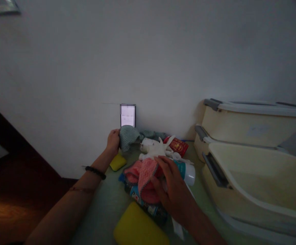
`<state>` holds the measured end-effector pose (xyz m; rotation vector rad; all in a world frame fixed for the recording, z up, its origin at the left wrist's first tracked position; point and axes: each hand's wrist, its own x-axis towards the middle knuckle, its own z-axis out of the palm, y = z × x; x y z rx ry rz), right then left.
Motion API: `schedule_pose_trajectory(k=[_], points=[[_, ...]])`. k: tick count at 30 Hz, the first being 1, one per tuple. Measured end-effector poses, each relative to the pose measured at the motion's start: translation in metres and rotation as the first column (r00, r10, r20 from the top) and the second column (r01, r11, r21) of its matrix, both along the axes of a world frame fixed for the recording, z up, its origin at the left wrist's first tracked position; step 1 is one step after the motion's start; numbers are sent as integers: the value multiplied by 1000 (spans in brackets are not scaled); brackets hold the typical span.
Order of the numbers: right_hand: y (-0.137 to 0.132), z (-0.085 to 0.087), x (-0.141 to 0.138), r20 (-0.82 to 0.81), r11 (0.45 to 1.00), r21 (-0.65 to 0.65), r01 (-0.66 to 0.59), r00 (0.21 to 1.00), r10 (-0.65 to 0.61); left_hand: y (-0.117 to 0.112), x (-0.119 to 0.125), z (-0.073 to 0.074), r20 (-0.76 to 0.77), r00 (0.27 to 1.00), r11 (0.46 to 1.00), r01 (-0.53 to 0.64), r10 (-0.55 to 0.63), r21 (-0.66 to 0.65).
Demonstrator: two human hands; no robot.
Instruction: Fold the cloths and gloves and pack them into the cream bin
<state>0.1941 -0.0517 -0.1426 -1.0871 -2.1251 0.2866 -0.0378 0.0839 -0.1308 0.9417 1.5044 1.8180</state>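
Note:
My left hand (113, 141) is closed on the edge of a grey-green knitted cloth (128, 136), close to the wall. My right hand (175, 185) is over a pink cloth (149, 175) with a dark stitched border. Its thumb and fingers are apart and touch the cloth's right side. Under the pink cloth lies a bottle (143, 200) with a blue label, partly covered. White gloves (157, 149) lie just beyond the pink cloth. A white tube (188, 173) with a teal band is right of my right hand's fingers.
A phone (128, 116) with a lit screen leans on the wall. Yellow sponges (140, 226) (118, 162) lie in front and at left. A red packet (177, 146) sits at the back. Stacked cream bins (250, 190) with grey handles stand at right. The green table's left edge drops to the floor.

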Motion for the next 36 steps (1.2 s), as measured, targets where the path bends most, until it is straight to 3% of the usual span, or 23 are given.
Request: schedule_pose_trajectory(k=[3,5,9,13,15,17,19,22,24,27,30,33,36], points=[[0,2,1,-4,1000,6,-3,1000,3,-1,-2,-4,112,993,994,56,-45,-96],[0,3,2,-9,1000,12,-2,1000,2,-2,1,3,172,984,992,67,-49,-103],[1,7,5,-81,998,46,49,996,-45,-13,20,34,254,962,994,110,-100,-25],[4,10,9,-211,991,80,109,973,-90,-39,45,67,242,912,944,318,-331,93],[4,11,10,-276,992,71,108,957,-85,-55,55,76,172,873,889,439,-456,127],[4,11,11,-340,993,65,94,938,-67,-69,61,81,-92,826,817,564,-556,124],[4,11,12,-381,994,72,83,923,-50,-79,64,85,-333,751,779,623,-571,70],[9,15,11,-426,994,70,85,904,-47,-84,64,96,-556,664,783,621,-500,37],[16,26,8,-448,992,77,104,892,-58,-82,63,107,-656,622,802,595,-427,42],[31,56,1,-461,983,128,131,885,-58,-80,61,122,-749,553,820,571,-365,22],[44,94,-3,-421,990,126,61,907,-2,-82,58,130,-715,533,759,651,-452,6],[51,120,0,-331,996,-71,-53,943,26,-89,53,134,-730,408,667,740,-548,-87],[49,127,8,-256,943,-267,-199,958,129,-96,47,138,-801,297,665,729,-520,-161]])
